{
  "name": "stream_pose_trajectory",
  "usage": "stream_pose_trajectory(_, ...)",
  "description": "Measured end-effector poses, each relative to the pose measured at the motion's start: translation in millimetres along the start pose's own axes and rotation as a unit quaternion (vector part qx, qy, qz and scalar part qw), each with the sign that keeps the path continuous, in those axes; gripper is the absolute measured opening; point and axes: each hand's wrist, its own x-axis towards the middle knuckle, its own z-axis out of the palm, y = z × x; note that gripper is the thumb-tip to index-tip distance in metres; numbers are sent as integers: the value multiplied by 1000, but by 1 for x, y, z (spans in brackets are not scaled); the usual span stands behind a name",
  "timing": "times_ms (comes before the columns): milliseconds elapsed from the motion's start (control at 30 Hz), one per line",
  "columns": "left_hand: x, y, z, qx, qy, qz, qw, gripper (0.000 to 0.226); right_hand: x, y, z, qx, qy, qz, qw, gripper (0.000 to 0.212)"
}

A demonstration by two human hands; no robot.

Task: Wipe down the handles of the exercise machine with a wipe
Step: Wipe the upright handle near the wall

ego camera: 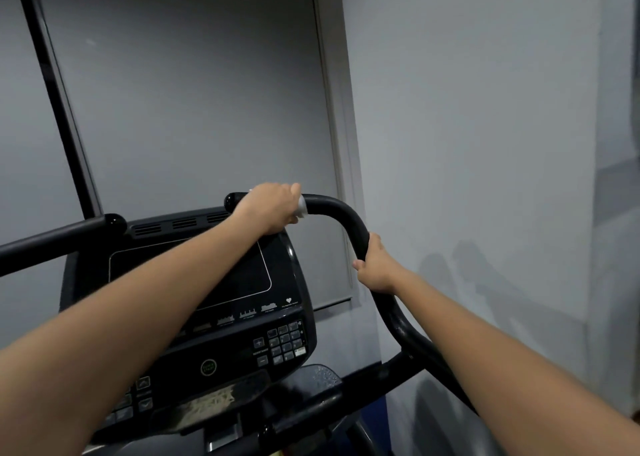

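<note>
The black right handle (341,213) of the exercise machine curves up from the lower right and bends left to a rounded end. My left hand (270,208) is wrapped over its top, horizontal part, pressing a white wipe (302,208) around the bar; only a small edge of the wipe shows past my fingers. Lower down the same handle, my right hand (375,265) grips the sloping part. The black left handle (59,237) runs in from the left edge, with nothing touching it.
The machine's black console (194,282), with a dark screen and keypad (285,343), sits between the handles under my left forearm. A grey wall and roller blind stand close behind, and a wall is close on the right.
</note>
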Motion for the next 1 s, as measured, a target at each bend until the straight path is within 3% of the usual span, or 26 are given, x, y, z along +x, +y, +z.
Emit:
stream_pose_trajectory(100, 13, 27, 8, 23, 38, 14, 999, 30, 0, 0, 3, 23, 10, -2, 1000, 61)
stream_pose_trajectory(167, 15, 41, 10, 0, 76, 29, 997, 43, -2, 0, 3, 43, 7, -8, 999, 59)
stream_pose_trajectory(267, 6, 38, 5, -120, 115, 16, 986, 63, -4, 4, 4, 58, 20, -31, 998, 55)
stream_pose_trajectory(367, -11, 5, 3, -77, 95, -20, 992, 69, -6, 10, 6, 68, 36, -51, 996, 55)
stream_pose_trajectory(433, -24, -22, 0, -27, 59, -50, 997, 60, -7, 13, 7, 76, 36, -54, 995, 53)
stream_pose_trajectory(600, -15, -38, -9, -97, -33, -177, 979, 57, -5, 20, 11, 85, 48, -51, 994, 46)
stream_pose_trajectory(700, 17, -1, -11, -47, -60, -139, 987, 41, -3, 21, 12, 81, 57, -54, 994, 42)
stream_pose_trajectory(833, 38, 73, -15, 2, 15, -60, 998, 27, 3, 25, 17, 62, 86, -71, 992, 37)
stream_pose_trajectory(1000, 35, 85, -4, -30, 102, -29, 994, 43, 4, 27, 15, 85, 70, -89, 990, 43)
